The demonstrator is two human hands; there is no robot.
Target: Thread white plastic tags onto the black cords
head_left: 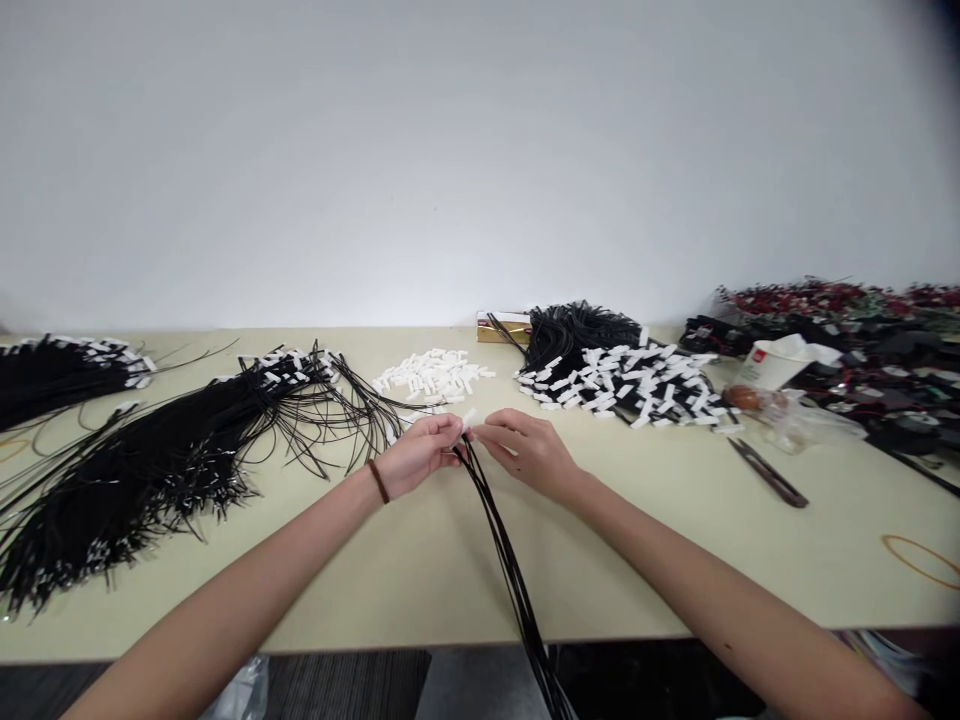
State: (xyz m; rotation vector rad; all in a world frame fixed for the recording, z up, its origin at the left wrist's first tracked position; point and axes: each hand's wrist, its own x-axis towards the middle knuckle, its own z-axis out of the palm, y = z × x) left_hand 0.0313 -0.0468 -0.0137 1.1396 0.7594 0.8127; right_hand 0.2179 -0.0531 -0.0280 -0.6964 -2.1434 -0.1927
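My left hand (420, 452) is closed, its thumb and forefinger pinching the upper ends of several thin black wires (504, 545). A small white plastic connector (469, 417) stands at those fingertips. From the other side, my right hand (529, 452) brings its closed fingertips against the connector and wire end; the exact contact is partly hidden. Below the hands, the wires hang over the table's front edge. Just behind my hands lies a loose pile of white connectors (431, 374).
A big bundle of black wires (142, 490) lies left, another (60, 380) beyond it. Wires with white connectors (637, 385) are heaped right of centre. Near them are thread snips (769, 473), a paper cup (776, 362), a plastic bag (806, 422) and a rubber band (919, 560).
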